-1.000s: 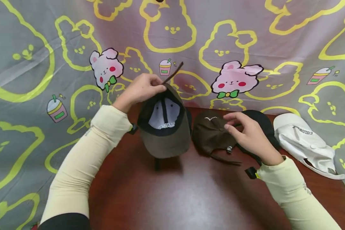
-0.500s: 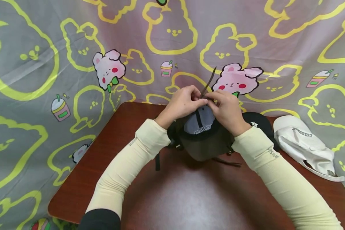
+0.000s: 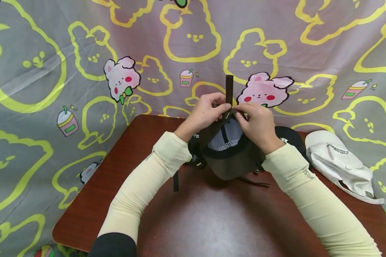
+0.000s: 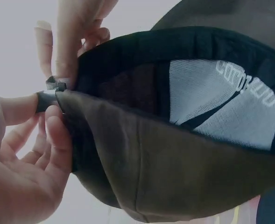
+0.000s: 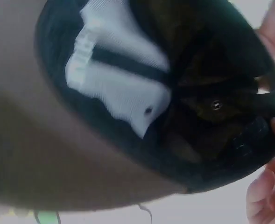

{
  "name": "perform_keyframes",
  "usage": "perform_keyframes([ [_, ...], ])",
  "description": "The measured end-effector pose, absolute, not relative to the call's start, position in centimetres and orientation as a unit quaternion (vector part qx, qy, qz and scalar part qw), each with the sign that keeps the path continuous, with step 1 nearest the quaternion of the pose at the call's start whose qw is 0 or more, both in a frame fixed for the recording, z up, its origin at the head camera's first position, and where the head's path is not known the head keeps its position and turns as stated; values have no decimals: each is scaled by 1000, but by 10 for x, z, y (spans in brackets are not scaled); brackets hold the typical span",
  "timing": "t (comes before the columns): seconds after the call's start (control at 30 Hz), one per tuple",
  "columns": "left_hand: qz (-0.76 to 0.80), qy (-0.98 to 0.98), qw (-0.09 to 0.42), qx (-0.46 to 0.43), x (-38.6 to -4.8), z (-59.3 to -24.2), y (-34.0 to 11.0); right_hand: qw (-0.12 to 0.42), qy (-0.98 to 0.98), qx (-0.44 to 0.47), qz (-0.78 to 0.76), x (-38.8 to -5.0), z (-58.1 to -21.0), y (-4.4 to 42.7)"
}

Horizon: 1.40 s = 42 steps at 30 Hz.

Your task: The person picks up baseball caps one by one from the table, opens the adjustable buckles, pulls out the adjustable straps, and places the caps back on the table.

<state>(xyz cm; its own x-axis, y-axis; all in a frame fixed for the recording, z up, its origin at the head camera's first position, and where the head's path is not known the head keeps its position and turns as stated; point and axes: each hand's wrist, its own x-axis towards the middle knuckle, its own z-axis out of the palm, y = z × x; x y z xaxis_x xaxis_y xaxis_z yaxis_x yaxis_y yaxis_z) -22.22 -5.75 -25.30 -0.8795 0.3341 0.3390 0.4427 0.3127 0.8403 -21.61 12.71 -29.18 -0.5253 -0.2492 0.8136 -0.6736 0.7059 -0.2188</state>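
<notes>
A dark brown baseball cap hangs above the table, brim down, its hollow side and pale lining facing me. Its loose back strap sticks straight up beside a small metal buckle. My left hand pinches the strap by the buckle between thumb and finger. From the other side, my right hand pinches the strap close to the left fingertips. The left wrist view shows both hands meeting at the back edge of the cap. In the right wrist view, fingers at the right edge are partly cut off.
Behind the held cap, mostly hidden, lie a dark cap with a hanging black strap and another with a brown strap. Right of these are a black cap and a white cap on the reddish table. A patterned curtain stands behind.
The left hand has carried the cap to the right. The right hand has left the other brown cap and joined at the strap, which has turned from slanted to upright.
</notes>
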Motion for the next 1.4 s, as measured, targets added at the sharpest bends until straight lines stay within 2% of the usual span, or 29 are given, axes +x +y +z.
perform_keyframes([
  [0.27,-491,-829,118,-240,-223,-250,-52,444,-793,345,233,-225,-301,125],
  [0.43,-528,-808,152,-214,-223,-243,-52,439,-801,347,213,-227,-305,123],
  [0.63,-532,-808,141,-210,-222,-237,-48,422,-805,341,239,-224,-304,119],
  [0.83,-549,-800,138,-197,-222,-233,-44,439,-784,345,271,-225,-304,113],
  [0.97,-545,-807,123,-191,-220,-237,-47,439,-782,333,292,-226,-307,110],
  [1.07,-506,-827,133,-207,-215,-245,-52,435,-787,315,303,-226,-308,109],
  [1.23,-337,-881,192,-272,-204,-262,-59,437,-803,297,276,-227,-305,108],
  [1.4,-192,-889,311,-277,-203,-276,-56,433,-818,281,255,-227,-302,105],
])
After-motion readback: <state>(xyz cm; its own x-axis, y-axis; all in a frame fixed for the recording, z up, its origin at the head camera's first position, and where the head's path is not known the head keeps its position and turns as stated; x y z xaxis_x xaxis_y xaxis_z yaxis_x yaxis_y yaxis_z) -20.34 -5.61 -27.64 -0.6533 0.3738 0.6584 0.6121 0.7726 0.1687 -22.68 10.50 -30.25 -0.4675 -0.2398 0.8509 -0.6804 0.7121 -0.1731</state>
